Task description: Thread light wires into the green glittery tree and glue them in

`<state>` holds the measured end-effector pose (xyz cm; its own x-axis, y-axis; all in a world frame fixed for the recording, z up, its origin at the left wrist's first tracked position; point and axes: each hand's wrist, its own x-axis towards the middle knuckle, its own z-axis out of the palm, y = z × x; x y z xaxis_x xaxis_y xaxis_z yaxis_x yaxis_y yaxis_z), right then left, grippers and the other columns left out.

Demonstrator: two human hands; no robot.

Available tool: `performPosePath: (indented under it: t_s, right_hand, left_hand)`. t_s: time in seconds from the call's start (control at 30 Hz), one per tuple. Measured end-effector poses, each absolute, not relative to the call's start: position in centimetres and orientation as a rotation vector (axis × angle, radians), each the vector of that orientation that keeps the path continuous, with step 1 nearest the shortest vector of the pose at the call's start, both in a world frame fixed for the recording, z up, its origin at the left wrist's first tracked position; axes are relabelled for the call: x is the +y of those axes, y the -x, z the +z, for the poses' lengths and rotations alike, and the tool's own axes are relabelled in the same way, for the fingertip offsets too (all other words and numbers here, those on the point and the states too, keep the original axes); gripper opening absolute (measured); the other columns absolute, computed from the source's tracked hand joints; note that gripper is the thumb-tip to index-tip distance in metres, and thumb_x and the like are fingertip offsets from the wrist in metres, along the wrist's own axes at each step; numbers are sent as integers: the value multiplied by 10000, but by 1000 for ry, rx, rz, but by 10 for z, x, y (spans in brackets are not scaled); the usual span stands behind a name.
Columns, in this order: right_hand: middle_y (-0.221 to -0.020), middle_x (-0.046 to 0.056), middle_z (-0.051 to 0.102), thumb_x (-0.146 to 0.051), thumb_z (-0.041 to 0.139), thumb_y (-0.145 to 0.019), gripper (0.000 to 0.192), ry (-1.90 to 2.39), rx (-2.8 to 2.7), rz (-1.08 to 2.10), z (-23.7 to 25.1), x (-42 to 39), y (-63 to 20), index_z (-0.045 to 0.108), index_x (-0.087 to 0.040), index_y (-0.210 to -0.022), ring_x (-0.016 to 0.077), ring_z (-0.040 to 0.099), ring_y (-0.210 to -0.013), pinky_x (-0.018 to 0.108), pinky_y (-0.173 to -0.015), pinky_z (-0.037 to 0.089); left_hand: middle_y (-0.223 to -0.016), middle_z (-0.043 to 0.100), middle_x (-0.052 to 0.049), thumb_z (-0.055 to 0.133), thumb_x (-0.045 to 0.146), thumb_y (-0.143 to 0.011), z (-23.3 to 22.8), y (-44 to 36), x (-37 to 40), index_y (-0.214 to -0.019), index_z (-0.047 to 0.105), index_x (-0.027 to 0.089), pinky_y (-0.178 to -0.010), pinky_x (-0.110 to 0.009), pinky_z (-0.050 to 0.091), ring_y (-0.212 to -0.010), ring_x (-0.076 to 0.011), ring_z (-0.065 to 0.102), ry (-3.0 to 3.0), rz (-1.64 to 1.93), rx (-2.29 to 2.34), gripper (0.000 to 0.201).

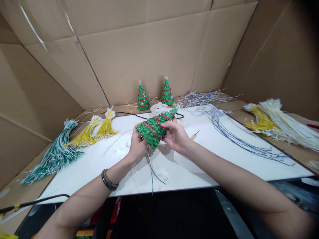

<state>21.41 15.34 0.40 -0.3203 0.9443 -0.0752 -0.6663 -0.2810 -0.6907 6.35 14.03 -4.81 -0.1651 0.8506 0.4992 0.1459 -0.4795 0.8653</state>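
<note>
Over the white board (pixel 94 161), the left hand (pixel 138 146) and right hand (pixel 177 136) hold 1 tilted green tree (pixel 156 127), wires (pixel 150 163) hanging from its base. Behind the board stand 2 upright trees (pixel 143 101); 1 teal wire bundle (pixel 58 152) overlaps the board's left edge.

The held Christmas tree ornament (pixel 156 128) is green, crossed by slanting red garland bands; the rear Christmas trees (pixel 167 95) wear the same green and red; the worktop (pixel 77 174) is white; the cardboard wall (pixel 149 49) is plain brown; one wire bundle (pixel 53 156) is teal with white ends; the bracelet (pixel 109 180) is dark grey.
</note>
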Motion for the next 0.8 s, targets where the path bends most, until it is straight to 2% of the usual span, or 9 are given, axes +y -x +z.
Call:
performPosePath:
  t_s: [0.1, 0.2, 0.4, 0.57, 0.73, 0.8]
  right_hand:
    - [-954, -92, 663, -124, 715, -543, 579, 559, -708, 1795, 6, 150, -214, 417, -320, -999, 207, 658, -934, 407, -800, 584]
    - [-1026, -97, 662, -127, 717, -550, 683, 514, -797, 1768, 5, 147, -213, 418, -372, -1113, 197, 650, -991, 391, -849, 567]
    - [-1321, -61, 598, -112, 801, -614, 950, 357, -1064, 1646, -1, 145, -213, 311, -435, -1362, 164, 607, -1195, 386, -1090, 460]
    - [-1345, 0, 598, -153, 867, -621, 1115, 316, -1211, 1610, 0, 140, -215, 210, -429, -1478, 207, 622, -1197, 447, -1095, 466]
    - [-1457, 40, 501, -263, 821, -750, 1088, 240, -1356, 1522, -3, 143, -215, 67, -421, -1517, 229, 571, -1276, 477, -1146, 424]
    - [-1488, 63, 465, -326, 834, -738, 1130, 205, -1374, 1499, -5, 147, -214, 20, -415, -1517, 253, 554, -1299, 495, -1144, 429]
  left_hand:
    - [-1103, 663, -89, 793, 334, -708, -48, -62, 141, -1020, 671, 169, -977, -384, 494, -1042, -235, 636, -1575, 1723, 1138, 374]
    - [-1089, 676, -84, 800, 338, -702, -46, -59, 140, -1065, 631, 176, -975, -397, 496, -1040, -240, 644, -1606, 1774, 1129, 432]
    - [-1131, 676, -77, 802, 442, -710, -46, -55, 138, -1125, 594, 222, -1004, -405, 488, -1059, -242, 652, -1621, 1858, 1126, 514]
    - [-1171, 672, -77, 835, 505, -649, -48, -52, 141, -1109, 627, 219, -1054, -431, 453, -1126, -262, 631, -1522, 1875, 1193, 581]
    - [-1155, 658, -65, 823, 513, -667, -45, -49, 143, -1092, 631, 222, -1054, -427, 442, -1120, -252, 615, -1600, 1869, 1198, 550]
    - [-1122, 655, -54, 815, 508, -688, -43, -50, 142, -1106, 611, 226, -1008, -411, 469, -1074, -238, 623, -1622, 1907, 1195, 543]
